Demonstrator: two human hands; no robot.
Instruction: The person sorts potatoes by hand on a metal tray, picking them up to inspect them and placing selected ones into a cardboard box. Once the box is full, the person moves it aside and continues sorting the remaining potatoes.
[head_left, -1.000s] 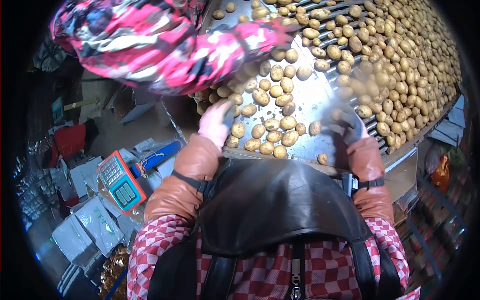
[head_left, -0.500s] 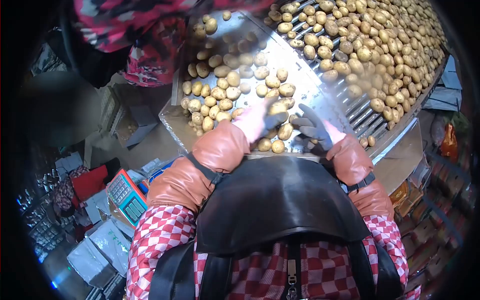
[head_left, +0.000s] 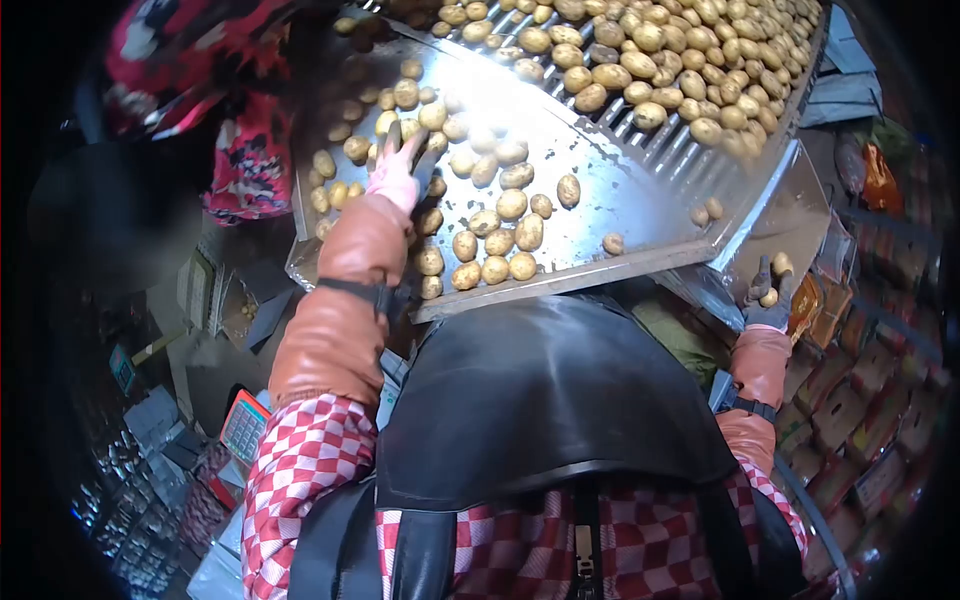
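My left hand [head_left: 398, 172], in a pink and grey glove, reaches among potatoes [head_left: 432, 116] on the metal tray [head_left: 600, 205], its fingers spread over them. Far to the right, beyond the tray's edge, my right hand [head_left: 770, 297] is beside a box, with small potatoes [head_left: 768, 297] at its fingers. Its grey-gloved fingers are curled around them. More potatoes [head_left: 498, 242] lie loose near the tray's front edge.
A slatted metal rack [head_left: 640, 140] heaped with potatoes stands behind the tray. Another person's patterned sleeve [head_left: 250, 160] is at the upper left. A calculator-like device [head_left: 243, 428] sits at the lower left, and an orange bag [head_left: 880, 180] at the right.
My left hand has moved left and away from me across the potatoes. My right hand has left the tray for the far right. The view has shifted, and fewer potatoes lie near the front middle.
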